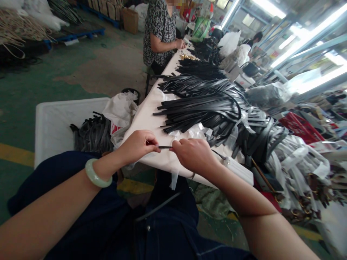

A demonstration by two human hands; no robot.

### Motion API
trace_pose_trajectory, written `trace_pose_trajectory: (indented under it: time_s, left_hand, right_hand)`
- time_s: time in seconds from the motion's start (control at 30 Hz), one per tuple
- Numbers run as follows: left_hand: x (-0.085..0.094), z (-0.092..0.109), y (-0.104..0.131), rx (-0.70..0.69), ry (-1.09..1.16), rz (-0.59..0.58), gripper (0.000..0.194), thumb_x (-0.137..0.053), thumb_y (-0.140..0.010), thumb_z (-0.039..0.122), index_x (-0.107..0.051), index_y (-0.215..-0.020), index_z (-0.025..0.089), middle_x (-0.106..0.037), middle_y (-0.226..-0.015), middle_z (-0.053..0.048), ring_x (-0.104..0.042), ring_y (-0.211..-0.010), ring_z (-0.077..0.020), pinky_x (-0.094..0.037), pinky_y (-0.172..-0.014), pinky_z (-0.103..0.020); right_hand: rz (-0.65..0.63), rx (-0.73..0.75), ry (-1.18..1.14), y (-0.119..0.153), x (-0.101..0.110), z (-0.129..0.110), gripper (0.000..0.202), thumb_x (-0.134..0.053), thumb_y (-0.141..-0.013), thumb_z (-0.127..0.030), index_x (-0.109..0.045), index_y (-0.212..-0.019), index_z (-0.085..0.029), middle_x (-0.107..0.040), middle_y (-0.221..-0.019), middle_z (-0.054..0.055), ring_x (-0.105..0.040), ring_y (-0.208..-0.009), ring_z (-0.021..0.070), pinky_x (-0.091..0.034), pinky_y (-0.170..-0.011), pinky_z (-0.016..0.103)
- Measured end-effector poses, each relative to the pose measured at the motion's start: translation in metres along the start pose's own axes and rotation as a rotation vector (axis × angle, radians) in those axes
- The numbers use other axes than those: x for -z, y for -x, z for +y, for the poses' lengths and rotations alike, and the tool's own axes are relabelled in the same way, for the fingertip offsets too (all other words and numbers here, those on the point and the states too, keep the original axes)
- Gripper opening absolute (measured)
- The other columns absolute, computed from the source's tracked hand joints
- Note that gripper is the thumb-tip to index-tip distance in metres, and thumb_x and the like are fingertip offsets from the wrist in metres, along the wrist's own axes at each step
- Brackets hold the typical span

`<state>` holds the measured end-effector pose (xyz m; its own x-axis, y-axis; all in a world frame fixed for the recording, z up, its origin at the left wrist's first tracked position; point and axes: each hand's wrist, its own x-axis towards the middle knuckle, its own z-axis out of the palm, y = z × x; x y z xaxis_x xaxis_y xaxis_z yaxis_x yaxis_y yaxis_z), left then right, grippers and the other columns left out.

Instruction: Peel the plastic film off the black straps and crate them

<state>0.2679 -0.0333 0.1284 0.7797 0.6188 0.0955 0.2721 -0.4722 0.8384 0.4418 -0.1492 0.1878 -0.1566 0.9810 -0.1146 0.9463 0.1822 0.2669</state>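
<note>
A thin black strip (165, 147) is stretched between my two hands above the near edge of the pale-covered table (154, 124). My left hand (145, 143), with a light green bangle on its wrist, is closed, pinching one end between thumb and fingers. Knuckles up, my right hand (191, 154) is closed around the strip a short way to the right. Just beyond my hands lie bundles of black straps (200, 104), some with clear plastic around them. To the right of my right hand is a white box-shaped object (238, 170).
At the left stands a white bin (43, 133) holding dark straps (94, 133). Cloth or plastic bags (120, 108) hang between bin and table. A person (159, 36) in a patterned top is at the table's far left side. Wrapped straps (295, 162) are piled at the right.
</note>
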Motion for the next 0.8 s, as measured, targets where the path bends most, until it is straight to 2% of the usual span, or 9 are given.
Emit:
trace_pose_trajectory:
  time_s: [0.1, 0.17, 0.27, 0.33, 0.4, 0.5, 0.57, 0.7, 0.8]
  left_hand:
    - [-0.003, -0.001, -0.001, -0.122, 0.018, -0.036, 0.008, -0.071, -0.074, 0.020, -0.073, -0.067, 0.017, -0.067, -0.073, -0.002, -0.059, -0.072, -0.0135, -0.040, -0.069, -0.023]
    - [-0.007, 0.000, -0.001, -0.156, 0.040, -0.070, 0.010, -0.068, -0.075, 0.017, -0.074, -0.068, 0.018, -0.067, -0.072, -0.002, -0.059, -0.074, -0.0140, -0.041, -0.072, -0.023]
    - [-0.009, -0.001, -0.001, -0.126, 0.080, -0.088, 0.012, -0.065, -0.074, 0.014, -0.073, -0.065, 0.017, -0.065, -0.068, -0.002, -0.058, -0.071, -0.0136, -0.040, -0.068, -0.023]
    - [-0.006, -0.004, 0.000, -0.053, 0.081, -0.049, 0.010, -0.067, -0.072, 0.015, -0.072, -0.063, 0.016, -0.064, -0.065, -0.001, -0.056, -0.066, -0.0127, -0.039, -0.064, -0.022]
    - [-0.002, -0.009, 0.001, 0.035, 0.045, 0.013, 0.010, -0.069, -0.071, 0.019, -0.071, -0.063, 0.015, -0.063, -0.063, -0.001, -0.054, -0.060, -0.0114, -0.036, -0.059, -0.022]
    - [0.000, -0.016, -0.001, 0.115, -0.006, 0.062, 0.014, -0.072, -0.070, 0.024, -0.071, -0.062, 0.013, -0.062, -0.059, -0.001, -0.052, -0.055, -0.0109, -0.033, -0.055, -0.023]
    - [-0.003, -0.019, -0.002, 0.096, 0.038, 0.020, 0.013, -0.070, -0.071, 0.024, -0.072, -0.065, 0.013, -0.065, -0.061, -0.002, -0.054, -0.059, -0.0120, -0.034, -0.057, -0.023]
    - [-0.007, -0.022, -0.003, 0.049, 0.123, -0.069, 0.012, -0.068, -0.070, 0.023, -0.075, -0.069, 0.014, -0.069, -0.066, -0.002, -0.058, -0.064, -0.0133, -0.037, -0.061, -0.023]
    - [-0.003, -0.024, -0.001, 0.105, 0.075, -0.015, 0.014, -0.070, -0.069, 0.027, -0.075, -0.067, 0.014, -0.067, -0.060, -0.002, -0.054, -0.058, -0.0122, -0.035, -0.057, -0.023]
  right_hand:
    - [-0.059, 0.065, -0.010, -0.005, 0.004, -0.001, 0.033, -0.039, -0.099, -0.034, -0.064, -0.086, -0.016, -0.070, -0.075, 0.013, -0.067, -0.066, 0.0250, -0.026, -0.052, 0.029]
    - [-0.098, 0.132, -0.033, -0.011, 0.005, -0.004, 0.030, -0.043, -0.097, -0.029, -0.066, -0.083, -0.015, -0.070, -0.074, 0.013, -0.067, -0.067, 0.0249, -0.029, -0.053, 0.029]
    - [-0.148, 0.279, -0.136, -0.024, 0.003, 0.000, 0.019, -0.055, -0.092, -0.030, -0.067, -0.088, -0.016, -0.071, -0.078, 0.011, -0.067, -0.071, 0.0231, -0.032, -0.058, 0.028]
    - [-0.178, 0.329, -0.221, -0.033, 0.000, 0.015, 0.021, -0.066, -0.085, -0.036, -0.067, -0.092, -0.016, -0.070, -0.083, 0.009, -0.065, -0.074, 0.0213, -0.032, -0.059, 0.027]
    - [-0.201, 0.288, -0.294, -0.039, -0.002, 0.035, 0.026, -0.070, -0.081, -0.040, -0.067, -0.089, -0.016, -0.068, -0.081, 0.007, -0.061, -0.072, 0.0182, -0.030, -0.058, 0.025]
    - [-0.209, 0.232, -0.443, -0.044, -0.005, 0.053, 0.025, -0.067, -0.084, -0.040, -0.067, -0.084, -0.015, -0.063, -0.074, 0.002, -0.054, -0.064, 0.0129, -0.029, -0.057, 0.023]
    - [-0.207, 0.290, -0.528, -0.047, -0.008, 0.048, 0.026, -0.066, -0.085, -0.041, -0.067, -0.084, -0.015, -0.062, -0.072, 0.001, -0.050, -0.062, 0.0114, -0.028, -0.058, 0.022]
    - [-0.227, 0.341, -0.513, -0.049, -0.017, 0.029, 0.028, -0.070, -0.081, -0.042, -0.069, -0.085, -0.015, -0.063, -0.074, 0.003, -0.051, -0.065, 0.0130, -0.026, -0.057, 0.023]
    - [-0.242, 0.270, -0.622, -0.048, -0.023, 0.036, 0.022, -0.065, -0.085, -0.036, -0.069, -0.088, -0.015, -0.064, -0.074, 0.002, -0.052, -0.064, 0.0122, -0.029, -0.058, 0.022]
